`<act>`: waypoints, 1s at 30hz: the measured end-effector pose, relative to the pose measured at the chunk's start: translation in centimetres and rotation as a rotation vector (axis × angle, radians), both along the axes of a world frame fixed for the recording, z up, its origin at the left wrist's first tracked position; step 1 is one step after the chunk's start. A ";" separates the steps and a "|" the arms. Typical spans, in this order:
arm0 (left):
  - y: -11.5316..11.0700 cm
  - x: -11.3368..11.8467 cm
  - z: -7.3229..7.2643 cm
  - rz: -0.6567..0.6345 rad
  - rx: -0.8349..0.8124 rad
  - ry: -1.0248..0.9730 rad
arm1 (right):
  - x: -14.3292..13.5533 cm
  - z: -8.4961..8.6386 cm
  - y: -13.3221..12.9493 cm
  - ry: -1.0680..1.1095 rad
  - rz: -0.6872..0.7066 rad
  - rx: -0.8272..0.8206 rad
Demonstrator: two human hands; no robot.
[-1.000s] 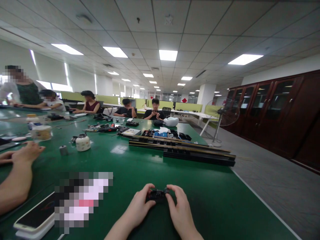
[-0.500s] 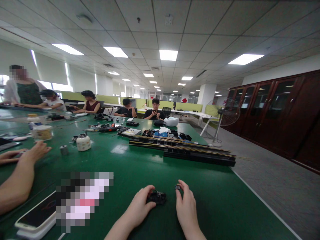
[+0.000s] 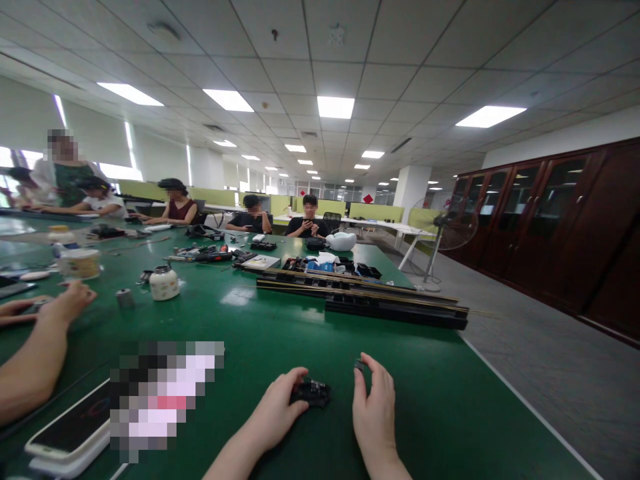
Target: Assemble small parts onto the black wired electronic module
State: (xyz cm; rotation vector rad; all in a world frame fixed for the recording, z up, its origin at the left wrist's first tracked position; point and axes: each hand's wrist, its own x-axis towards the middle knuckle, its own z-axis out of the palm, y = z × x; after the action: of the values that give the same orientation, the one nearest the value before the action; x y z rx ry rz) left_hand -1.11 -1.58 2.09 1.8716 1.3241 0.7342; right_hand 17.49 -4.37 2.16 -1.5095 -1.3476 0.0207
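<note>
- The left hand (image 3: pixel 276 408) grips a black part (image 3: pixel 317 395) by its left end, thumb on the near side and fingers curled round the far side; the gap is closed down to the part's own width
- That hold leaves the top and right end of the black part uncovered, probably so that they can be seen and reached
- Whether the left fingers bear the black part up or steady it against the green table (image 3: pixel 240 363) I cannot tell
- The right hand (image 3: pixel 375 407) pinches a small dark piece (image 3: pixel 359 365) between the tips of thumb and forefinger, a narrow grip, likely because so little a thing gives no room for more
- The small dark piece sits to the right of the left fingers and a bit farther out than the black part, apart from it, with bare table between; what face it shows is too small to make out
- Well left of the left fingers a phone (image 3: pixel 70 423) lies face up, seemingly laid there to be out of the way of both hands
- Beyond the fingers of both hands lie long black rails (image 3: pixel 400 315), with thin rods (image 3: pixel 345 291) running lengthwise over them, perhaps laid that way to keep them together
- Farther out and left of the left fingers stands an upright jar (image 3: pixel 164 283), a grey cylinder (image 3: pixel 125 298) near it; the cylinder's standing on end would keep it from rolling
</note>
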 end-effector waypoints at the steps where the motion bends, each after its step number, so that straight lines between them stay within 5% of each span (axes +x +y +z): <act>1: 0.0 0.0 0.0 -0.001 0.000 0.003 | -0.1 0.0 0.0 -0.011 0.018 0.002; 8: 0.3 -0.1 -0.8 -0.003 0.028 0.010 | -1.1 0.0 -0.3 -0.056 0.322 -0.239; 13: 0.3 -0.1 -0.9 -0.013 0.050 0.022 | -2.5 0.8 -0.9 -0.012 0.508 -0.209; 30: 0.1 0.0 -0.9 -0.015 0.072 0.018 | -2.3 -0.3 -0.5 -0.175 0.415 -0.295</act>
State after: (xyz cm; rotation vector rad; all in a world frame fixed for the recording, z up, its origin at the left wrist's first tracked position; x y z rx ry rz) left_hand -1.09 -1.47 1.23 1.9467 1.3091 0.7680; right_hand 15.17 -4.87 1.88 -1.4681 -1.8449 0.3716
